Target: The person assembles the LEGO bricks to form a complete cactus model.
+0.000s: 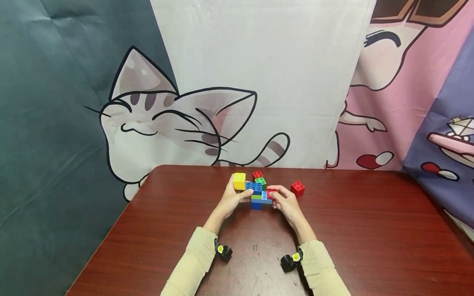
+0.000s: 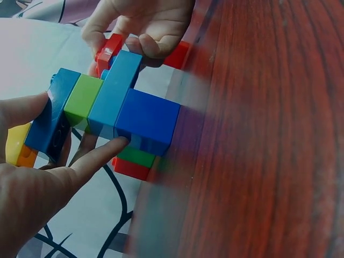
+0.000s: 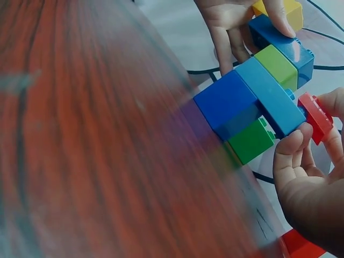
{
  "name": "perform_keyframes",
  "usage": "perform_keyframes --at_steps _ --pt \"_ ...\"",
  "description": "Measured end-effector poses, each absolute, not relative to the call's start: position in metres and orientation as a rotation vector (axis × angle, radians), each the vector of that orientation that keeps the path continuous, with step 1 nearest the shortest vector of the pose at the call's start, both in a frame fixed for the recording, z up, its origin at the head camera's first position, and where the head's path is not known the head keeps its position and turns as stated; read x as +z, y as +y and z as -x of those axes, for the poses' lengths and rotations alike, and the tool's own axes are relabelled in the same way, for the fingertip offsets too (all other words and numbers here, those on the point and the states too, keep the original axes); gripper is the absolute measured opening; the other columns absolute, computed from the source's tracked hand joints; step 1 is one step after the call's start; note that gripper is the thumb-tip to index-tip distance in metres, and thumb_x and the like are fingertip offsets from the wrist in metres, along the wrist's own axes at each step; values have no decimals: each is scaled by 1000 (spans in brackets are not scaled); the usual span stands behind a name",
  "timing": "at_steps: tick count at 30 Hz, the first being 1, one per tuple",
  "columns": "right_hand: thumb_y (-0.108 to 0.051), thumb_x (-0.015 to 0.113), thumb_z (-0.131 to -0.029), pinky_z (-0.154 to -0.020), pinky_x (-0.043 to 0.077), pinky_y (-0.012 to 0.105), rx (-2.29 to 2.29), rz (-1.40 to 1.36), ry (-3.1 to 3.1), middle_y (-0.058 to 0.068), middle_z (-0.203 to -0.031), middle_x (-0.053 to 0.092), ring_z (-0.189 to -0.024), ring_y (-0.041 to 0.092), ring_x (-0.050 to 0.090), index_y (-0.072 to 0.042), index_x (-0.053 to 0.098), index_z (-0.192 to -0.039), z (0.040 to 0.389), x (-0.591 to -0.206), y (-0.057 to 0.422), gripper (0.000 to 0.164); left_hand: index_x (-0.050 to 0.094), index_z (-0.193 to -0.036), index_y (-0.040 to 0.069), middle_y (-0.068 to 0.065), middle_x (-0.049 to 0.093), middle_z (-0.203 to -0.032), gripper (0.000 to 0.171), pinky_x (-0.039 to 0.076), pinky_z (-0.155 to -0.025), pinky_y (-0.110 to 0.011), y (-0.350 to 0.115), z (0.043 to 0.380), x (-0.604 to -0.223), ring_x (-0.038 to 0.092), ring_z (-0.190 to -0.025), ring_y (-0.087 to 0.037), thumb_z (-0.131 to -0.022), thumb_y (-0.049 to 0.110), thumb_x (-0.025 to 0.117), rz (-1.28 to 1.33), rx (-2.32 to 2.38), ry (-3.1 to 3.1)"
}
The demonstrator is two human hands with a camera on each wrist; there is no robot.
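Note:
A stack of toy building bricks stands near the table's far side: a dark blue brick [image 1: 256, 205] at the bottom, a long light blue one [image 3: 271, 97], a lime green one [image 3: 277, 65], then a blue one [image 1: 254, 187] with a yellow brick [image 1: 239, 181] at its left end. My left hand [image 1: 230, 202] grips the stack, thumb against the upper blue brick. Between thumb and fingers my right hand [image 1: 290, 206] pinches a red brick [image 3: 316, 118], slightly tilted over the studs at the light blue brick's right end. Whether it is seated I cannot tell.
Behind the stack are a green brick [image 1: 261, 181] and a red one; whether they join it is unclear. A loose red brick [image 1: 297, 188] lies right of my right hand. The wooden table [image 1: 370, 230] ends at a printed cloth backdrop [image 1: 296, 61].

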State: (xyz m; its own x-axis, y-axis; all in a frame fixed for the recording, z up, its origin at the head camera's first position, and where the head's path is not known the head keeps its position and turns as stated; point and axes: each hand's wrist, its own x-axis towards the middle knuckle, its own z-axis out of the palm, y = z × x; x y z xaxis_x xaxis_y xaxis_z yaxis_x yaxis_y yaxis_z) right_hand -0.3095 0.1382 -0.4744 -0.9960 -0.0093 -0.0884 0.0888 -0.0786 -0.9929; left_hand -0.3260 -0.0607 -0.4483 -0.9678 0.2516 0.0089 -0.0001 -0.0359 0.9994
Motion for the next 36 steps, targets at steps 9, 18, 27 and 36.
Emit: perform_keyframes --at_steps 9,18,27,36 --pt "-15 57 -96 -59 46 19 -2171 -110 2189 -4 -84 54 -69 13 50 -5 60 -123 310 -477 137 29 27 -143 12 -18 49 -116 66 52 -93 -54 -61 325 -447 64 -100 -23 -90 3 65 -285 2125 2041" --pt "-12 56 -96 -64 49 22 -2145 -111 2177 -6 -93 58 -79 14 55 -3 60 -124 306 -468 137 30 29 -141 11 -15 50 -110 63 53 -92 -54 -61 325 -448 64 -92 -17 -90 1 65 -303 2140 2042" --pt "-13 56 -96 -65 52 21 -2180 -109 2139 -5 -94 59 -76 12 59 -4 58 -126 310 -478 137 32 29 -141 10 -14 50 -110 63 53 -91 -55 -61 325 -448 64 -90 -16 -90 2 65 -314 2139 2048" --pt "-10 56 -95 -64 52 19 -2248 -97 2054 -5 -93 60 -74 10 58 0 55 -127 310 -478 137 33 29 -141 12 -16 50 -112 64 53 -92 -55 -61 325 -448 64 -92 -18 -90 4 65 -293 2127 2058"
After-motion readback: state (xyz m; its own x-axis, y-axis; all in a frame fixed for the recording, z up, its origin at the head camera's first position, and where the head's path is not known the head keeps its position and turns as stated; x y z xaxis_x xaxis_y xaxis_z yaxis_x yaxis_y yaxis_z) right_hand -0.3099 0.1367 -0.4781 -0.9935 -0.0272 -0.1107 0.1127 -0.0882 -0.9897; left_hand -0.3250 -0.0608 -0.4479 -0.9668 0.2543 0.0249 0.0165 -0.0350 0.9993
